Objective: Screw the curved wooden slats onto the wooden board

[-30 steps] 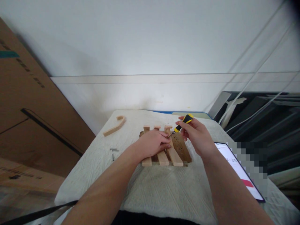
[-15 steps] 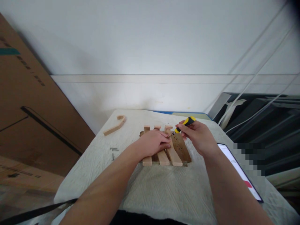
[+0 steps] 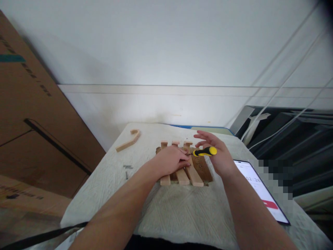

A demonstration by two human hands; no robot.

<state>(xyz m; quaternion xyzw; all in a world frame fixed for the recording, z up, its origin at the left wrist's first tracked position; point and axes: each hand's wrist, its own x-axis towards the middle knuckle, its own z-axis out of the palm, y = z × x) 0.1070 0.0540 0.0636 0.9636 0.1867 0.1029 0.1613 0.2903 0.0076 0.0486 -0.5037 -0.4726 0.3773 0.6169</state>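
My left hand lies palm down on a wooden rack made of pale hook pieces fixed across a darker board with holes. Its fingers press together at the tip of a yellow and black screwdriver. My right hand is just right of the rack, fingers stretched out, with the screwdriver handle lying across the palm and thumb. The handle points right, almost level.
A loose wooden hook lies at the far left of the white padded table. Small dark screws sit left of my left arm. A phone with a lit screen lies at right. Cardboard boxes stand on the left.
My right hand has opened its fingers and lowered the screwdriver handle from a raised tilt to nearly level. My left hand has stayed on the rack.
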